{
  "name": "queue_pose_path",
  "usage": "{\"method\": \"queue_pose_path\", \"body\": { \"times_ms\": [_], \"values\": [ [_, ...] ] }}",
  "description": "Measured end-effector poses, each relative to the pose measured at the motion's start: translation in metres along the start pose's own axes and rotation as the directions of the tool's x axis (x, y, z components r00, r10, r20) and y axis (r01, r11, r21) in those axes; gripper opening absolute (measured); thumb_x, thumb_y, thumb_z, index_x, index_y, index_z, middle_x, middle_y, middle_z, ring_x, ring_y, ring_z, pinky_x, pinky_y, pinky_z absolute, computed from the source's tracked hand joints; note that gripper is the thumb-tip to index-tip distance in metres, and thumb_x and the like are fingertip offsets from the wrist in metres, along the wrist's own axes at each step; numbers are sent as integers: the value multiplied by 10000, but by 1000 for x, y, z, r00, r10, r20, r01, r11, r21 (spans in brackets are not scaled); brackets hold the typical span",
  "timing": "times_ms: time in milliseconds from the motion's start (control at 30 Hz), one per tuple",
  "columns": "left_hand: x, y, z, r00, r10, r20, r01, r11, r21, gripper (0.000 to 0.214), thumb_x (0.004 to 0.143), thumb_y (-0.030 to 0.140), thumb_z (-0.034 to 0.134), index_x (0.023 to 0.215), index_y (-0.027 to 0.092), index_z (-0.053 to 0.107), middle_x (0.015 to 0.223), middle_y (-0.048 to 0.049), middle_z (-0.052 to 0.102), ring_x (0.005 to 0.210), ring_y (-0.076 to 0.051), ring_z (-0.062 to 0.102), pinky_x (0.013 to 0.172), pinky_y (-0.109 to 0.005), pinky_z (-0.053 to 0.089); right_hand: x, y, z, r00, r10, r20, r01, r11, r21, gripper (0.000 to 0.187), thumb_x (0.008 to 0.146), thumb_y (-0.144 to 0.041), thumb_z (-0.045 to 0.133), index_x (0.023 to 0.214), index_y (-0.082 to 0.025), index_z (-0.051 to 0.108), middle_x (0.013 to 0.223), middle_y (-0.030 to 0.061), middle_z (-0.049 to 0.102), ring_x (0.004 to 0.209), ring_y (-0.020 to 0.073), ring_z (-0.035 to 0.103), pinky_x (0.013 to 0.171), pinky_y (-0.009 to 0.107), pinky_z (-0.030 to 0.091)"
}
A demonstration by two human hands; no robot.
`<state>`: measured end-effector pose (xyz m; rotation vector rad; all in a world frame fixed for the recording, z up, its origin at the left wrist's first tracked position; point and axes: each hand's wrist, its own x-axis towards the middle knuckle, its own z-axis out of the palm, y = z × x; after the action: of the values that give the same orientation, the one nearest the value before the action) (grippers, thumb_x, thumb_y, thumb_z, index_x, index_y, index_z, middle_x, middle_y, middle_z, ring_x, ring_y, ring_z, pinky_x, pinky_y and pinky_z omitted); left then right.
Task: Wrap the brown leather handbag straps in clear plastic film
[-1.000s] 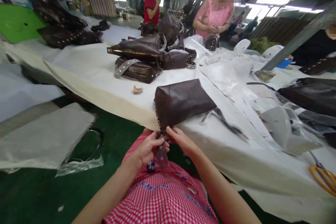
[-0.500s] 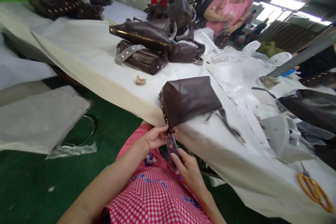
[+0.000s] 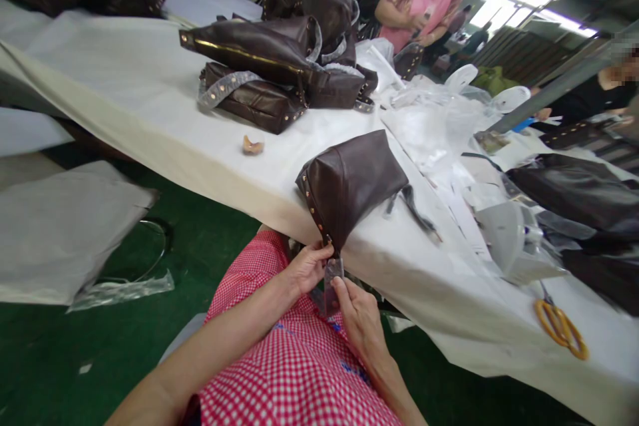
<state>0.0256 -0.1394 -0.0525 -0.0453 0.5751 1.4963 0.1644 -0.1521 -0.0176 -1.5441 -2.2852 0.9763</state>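
A dark brown studded handbag [image 3: 357, 176] lies on its side at the near edge of the white-covered table [image 3: 210, 166]. My left hand [image 3: 310, 267] pinches the bag's studded lower corner, where the strap joins. From that corner a strap in clear plastic wrap [image 3: 333, 286] hangs over the table edge. My right hand [image 3: 360, 313] is closed on this strap, thumb on top. The strap's lower end is partly hidden by my right hand and the checked apron.
Several brown handbags [image 3: 259, 53] are piled at the back. Orange-handled scissors [image 3: 562, 329] and a white fan-like device [image 3: 512, 239] lie to the right, near crumpled clear plastic [image 3: 424, 126]. A small tan scrap [image 3: 252, 145] sits left of the bag. Co-workers stand beyond the table.
The view has shifted, so the table things appear further left and higher. The held corner of the bag is pulled slightly more to the right. Both hands keep their grip.
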Motion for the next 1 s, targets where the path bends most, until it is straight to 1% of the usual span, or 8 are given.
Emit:
{"method": "queue_pose_path", "body": {
  "times_ms": [167,300,367,467,567,733,867,1000],
  "values": [
    [-2,2,5,999,27,-42,-27,1000,11,321,482,136,903,711,115,679,611,16,656,533,-79,561,555,-206,419,5,-3,-2,1000,-17,-7,17,997,72,515,943,-536,318,717,-211,647,652,37,675,583,178,594,587,264,388],
    [-3,0,5,997,43,-59,-41,999,25,325,465,137,902,693,117,670,599,15,645,530,-84,551,540,-208,408,7,-5,-2,1000,13,6,-14,972,234,502,918,-553,376,724,-188,660,654,42,676,576,180,595,579,267,421],
    [-3,-1,4,997,39,-65,-37,999,33,318,469,142,896,688,119,665,579,19,631,507,-82,532,520,-210,398,9,-7,-3,999,31,-18,-23,940,339,454,876,-559,465,734,-177,664,663,40,672,594,182,595,582,267,444],
    [-2,-3,1,997,32,-69,-29,999,45,306,479,132,883,691,120,663,575,27,614,480,-68,499,499,-206,384,12,-9,-4,992,91,-83,-37,860,509,357,795,-530,611,796,-176,656,675,26,678,604,181,606,590,273,482],
    [0,-5,-2,997,32,-69,-28,998,55,309,477,138,883,695,120,665,586,28,607,485,-61,492,500,-200,385,15,-9,-2,982,146,-118,-49,807,589,327,760,-508,672,740,-187,611,623,7,664,548,163,591,553,268,490],
    [3,-8,-5,997,41,-65,-37,997,69,313,465,148,889,684,124,667,617,22,621,508,-65,508,524,-204,399,19,-1,-1,984,116,-134,-24,837,547,334,801,-505,636,703,-188,598,619,-4,651,554,149,571,570,265,484],
    [4,-7,-6,996,54,-65,-49,996,78,297,468,123,880,683,118,675,644,6,641,553,-82,545,560,-214,412,24,5,-4,982,60,-177,23,902,431,326,796,-496,652,698,-191,592,645,-1,651,593,158,580,609,272,473],
    [2,-5,-4,996,60,-60,-55,995,83,332,427,139,897,681,111,685,656,-1,656,580,-92,560,577,-216,423,27,8,-7,978,-25,-207,91,944,317,298,822,-458,640,697,-193,583,657,-8,622,615,156,572,634,273,455]
  ]
}}
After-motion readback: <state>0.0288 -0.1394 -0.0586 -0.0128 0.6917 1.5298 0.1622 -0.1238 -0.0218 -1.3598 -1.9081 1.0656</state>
